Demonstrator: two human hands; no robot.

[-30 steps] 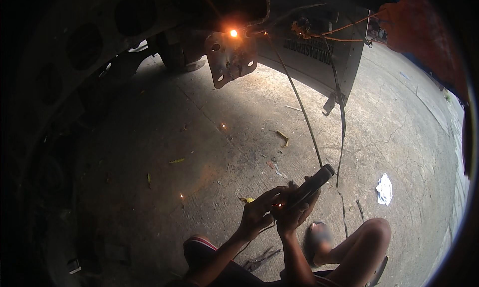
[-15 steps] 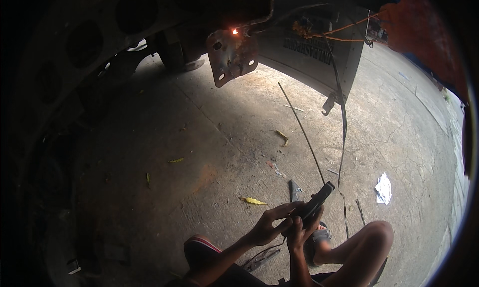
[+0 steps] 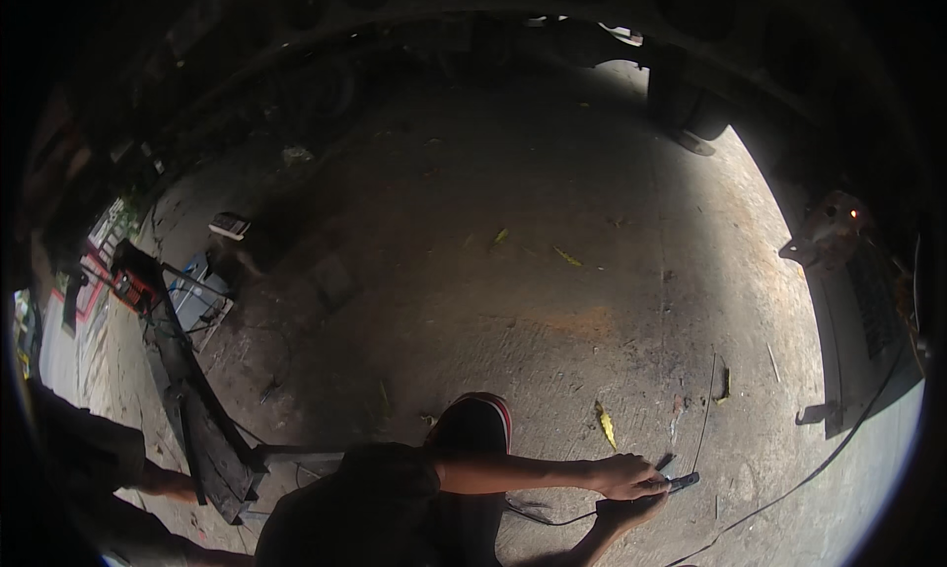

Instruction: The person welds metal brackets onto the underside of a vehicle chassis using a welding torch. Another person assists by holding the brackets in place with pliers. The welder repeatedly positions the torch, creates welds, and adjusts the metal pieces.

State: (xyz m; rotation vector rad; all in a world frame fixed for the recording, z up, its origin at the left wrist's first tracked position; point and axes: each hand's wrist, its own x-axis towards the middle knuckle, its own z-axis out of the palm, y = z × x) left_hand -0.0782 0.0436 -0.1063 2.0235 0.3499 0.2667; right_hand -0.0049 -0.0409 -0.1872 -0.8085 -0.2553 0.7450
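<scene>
While the left hand (image 3: 627, 475) and right hand (image 3: 631, 510) are holding the black holder (image 3: 683, 482) above the floor (image 3: 533, 370), a thin rod (image 3: 705, 409) is sticking out; they're maybe setting it, and the next move is probably needing a steady grip.

A concrete floor (image 3: 533, 197) spreads below a dark, shadowed vehicle underside. Toward the floor's right side lies a yellow leaf (image 3: 606, 426), with a smaller greenish leaf (image 3: 567, 255) farther off, near a rusty stain (image 3: 582, 321). A thin pale stick (image 3: 773, 363) lies near the foot of a grey panel (image 3: 850, 370) at the right edge, and a long dark strap (image 3: 794, 488) slants up past it. Along the left edge, a long black frame (image 3: 189, 375) stands tilted beside a bluish-grey box (image 3: 193, 294); another person (image 3: 89, 439) in dark clothing is near its lower end.
</scene>
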